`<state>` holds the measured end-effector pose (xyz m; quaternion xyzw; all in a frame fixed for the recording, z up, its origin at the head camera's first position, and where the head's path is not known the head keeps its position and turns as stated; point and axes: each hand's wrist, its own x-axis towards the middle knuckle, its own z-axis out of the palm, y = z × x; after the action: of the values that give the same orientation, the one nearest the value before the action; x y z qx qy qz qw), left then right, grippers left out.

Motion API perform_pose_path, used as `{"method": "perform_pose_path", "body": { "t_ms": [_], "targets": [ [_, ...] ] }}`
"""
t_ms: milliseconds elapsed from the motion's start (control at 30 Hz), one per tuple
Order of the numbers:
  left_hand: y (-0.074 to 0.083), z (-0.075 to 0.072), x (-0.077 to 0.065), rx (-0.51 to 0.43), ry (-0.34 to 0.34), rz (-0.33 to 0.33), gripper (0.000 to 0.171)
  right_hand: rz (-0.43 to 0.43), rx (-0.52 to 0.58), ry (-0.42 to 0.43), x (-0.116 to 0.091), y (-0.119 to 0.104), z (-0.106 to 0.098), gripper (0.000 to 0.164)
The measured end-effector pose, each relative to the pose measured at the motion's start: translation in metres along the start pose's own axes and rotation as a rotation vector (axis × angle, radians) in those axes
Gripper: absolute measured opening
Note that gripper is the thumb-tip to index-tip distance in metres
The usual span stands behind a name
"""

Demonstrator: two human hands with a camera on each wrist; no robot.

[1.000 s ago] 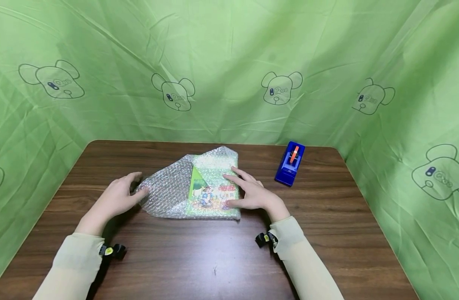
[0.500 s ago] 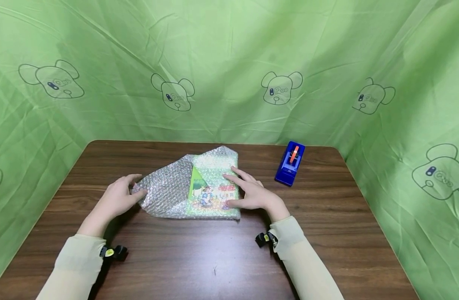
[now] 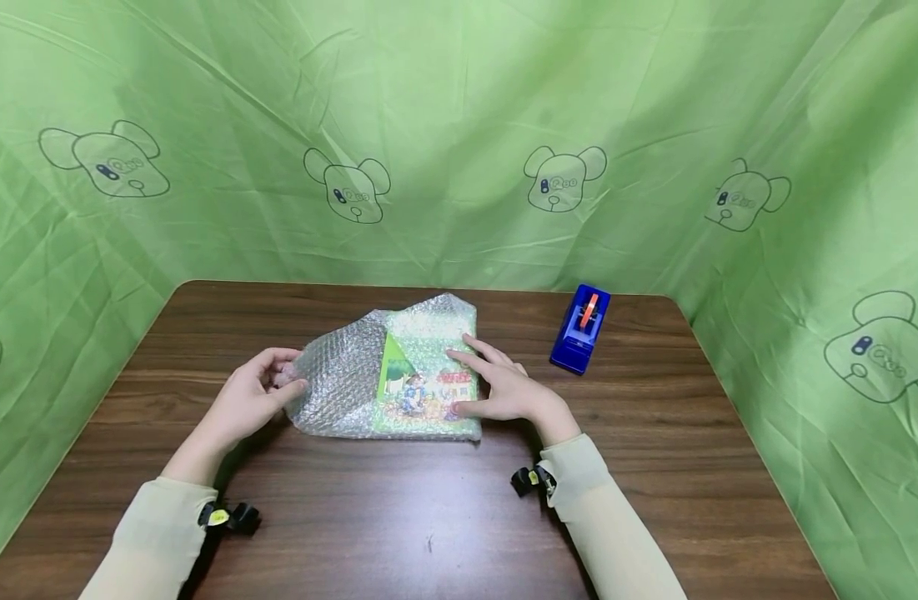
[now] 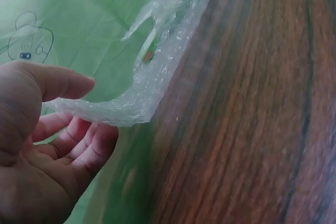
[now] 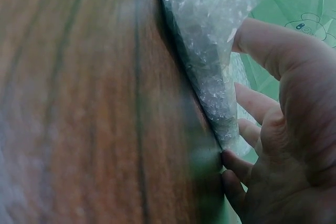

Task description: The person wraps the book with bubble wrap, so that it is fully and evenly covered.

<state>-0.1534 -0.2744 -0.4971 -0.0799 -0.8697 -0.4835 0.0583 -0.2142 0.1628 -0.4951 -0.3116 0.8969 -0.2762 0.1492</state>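
Bubble wrap (image 3: 338,379) covers a flat green item with cartoon pictures, like a picture book (image 3: 417,392), on the wooden table. At the wrap's left end, my left hand (image 3: 252,396) holds the loose edge, fingers curled beneath it and thumb above. The left wrist view shows this raised wrap edge (image 4: 118,113) lying across the fingers of the left hand (image 4: 58,145). My right hand (image 3: 507,390) rests on the right side of the wrapped item with its fingers spread. From the right wrist, the thumb and fingers of the right hand (image 5: 283,114) lie along the wrap (image 5: 207,61).
A blue tape dispenser (image 3: 581,329) with an orange roll stands at the back right of the wooden table (image 3: 398,525). Green cloth (image 3: 459,100) printed with bear heads hangs around the table's back and sides.
My left hand has moved slightly right, and its fingers have gone under the wrap's left end, lifting and curling it. The right hand and the tape dispenser have stayed in place.
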Motion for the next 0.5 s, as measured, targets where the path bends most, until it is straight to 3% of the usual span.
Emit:
{"method": "perform_pose_path", "body": {
  "t_ms": [200, 500],
  "targets": [
    [0.004, 0.005, -0.001, 0.053, 0.103, 0.088, 0.027, -0.006, 0.005, 0.006, 0.000, 0.001, 0.001, 0.094],
    [0.021, 0.015, -0.002, 0.044, 0.230, 0.095, 0.016, -0.003, -0.002, 0.005, 0.000, 0.000, 0.000, 0.095]
  ]
}}
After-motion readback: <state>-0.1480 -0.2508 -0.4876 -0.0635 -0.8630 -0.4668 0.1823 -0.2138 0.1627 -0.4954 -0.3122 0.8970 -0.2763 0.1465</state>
